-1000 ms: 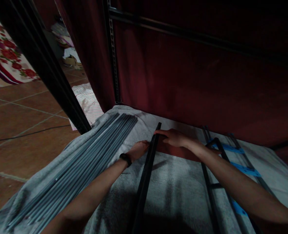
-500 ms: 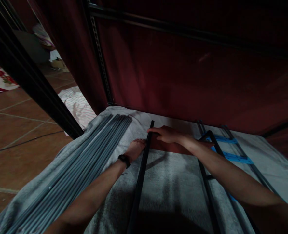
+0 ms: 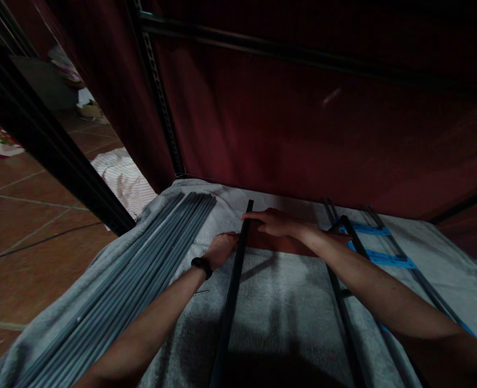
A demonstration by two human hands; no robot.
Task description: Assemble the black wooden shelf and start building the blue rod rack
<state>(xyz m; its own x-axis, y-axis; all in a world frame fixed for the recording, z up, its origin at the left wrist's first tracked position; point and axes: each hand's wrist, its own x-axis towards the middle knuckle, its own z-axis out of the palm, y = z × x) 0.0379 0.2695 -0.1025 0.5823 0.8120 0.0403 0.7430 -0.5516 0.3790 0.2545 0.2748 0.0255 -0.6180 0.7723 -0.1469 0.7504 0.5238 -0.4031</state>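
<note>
A long black metal bar (image 3: 235, 275) runs from near the bed of grey cloth's far edge toward me. From its left side, my left hand (image 3: 222, 247), with a black wristband, closes against the bar; its fingertips are partly hidden. My right hand (image 3: 275, 222) lies over a reddish-brown flat board (image 3: 287, 246), its index finger stretched across the bar near the far end and its other fingers curled. The board reaches from the bar toward a black metal frame (image 3: 357, 240) on the right. Below my left wrist lies a small thin metal piece (image 3: 201, 292).
Several grey rods (image 3: 141, 288) lie side by side on the grey cloth (image 3: 278, 302) at left. Blue-wrapped parts (image 3: 392, 260) with dark bars lie at right. A dark red curtain (image 3: 262, 124) and a black post (image 3: 60, 140) stand behind and left, beside a tiled floor (image 3: 28, 226).
The view has shifted slightly. Both hands stay at almost the same places on the bar, and the thin metal piece below my left wrist shows more clearly.
</note>
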